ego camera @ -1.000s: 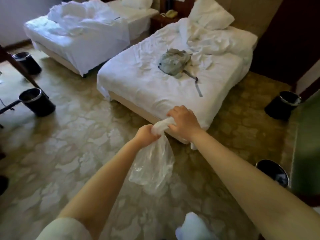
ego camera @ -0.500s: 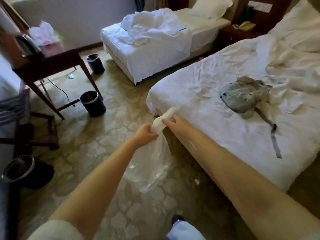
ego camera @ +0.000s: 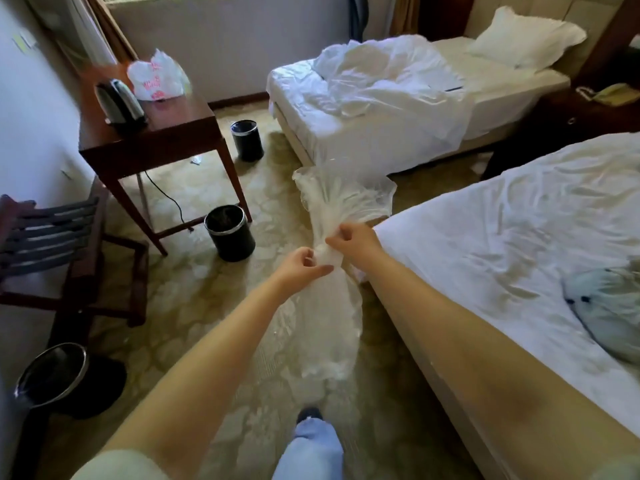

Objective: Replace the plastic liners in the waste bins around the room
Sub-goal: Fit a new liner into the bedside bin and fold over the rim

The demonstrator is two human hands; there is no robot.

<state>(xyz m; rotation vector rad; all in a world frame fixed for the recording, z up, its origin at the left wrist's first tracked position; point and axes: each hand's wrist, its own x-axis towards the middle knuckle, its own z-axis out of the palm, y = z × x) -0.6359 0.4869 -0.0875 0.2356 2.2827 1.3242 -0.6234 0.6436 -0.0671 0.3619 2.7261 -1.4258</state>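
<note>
The liner [ego camera: 329, 306], thin clear plastic, is held in the air to the right of the desk [ego camera: 166, 126], bunched tight at its middle. One end fans open above the hands and the other hangs loose below them toward the floor. The left hand [ego camera: 301, 268] pinches the gathered neck between thumb and curled fingers. The right hand [ego camera: 353, 242], close above it, pinches the same bunch with its fingers curled.

A black bin [ego camera: 230, 233] stands on the carpet at the desk's front right leg, the closest one to the liner. A far bin [ego camera: 247, 140] stands beyond the desk's right side, and a third bin [ego camera: 52, 372] sits well to the near side of the desk. Whether any of them is lined I cannot tell.

The step looks like readying a fresh liner for a bin. Next, the mouth likely has to be found and its two layers parted, then lowered into the bin at the desk leg and folded over the rim. Thin film tends to cling, so the parting may need a rub between fingertips.
</note>
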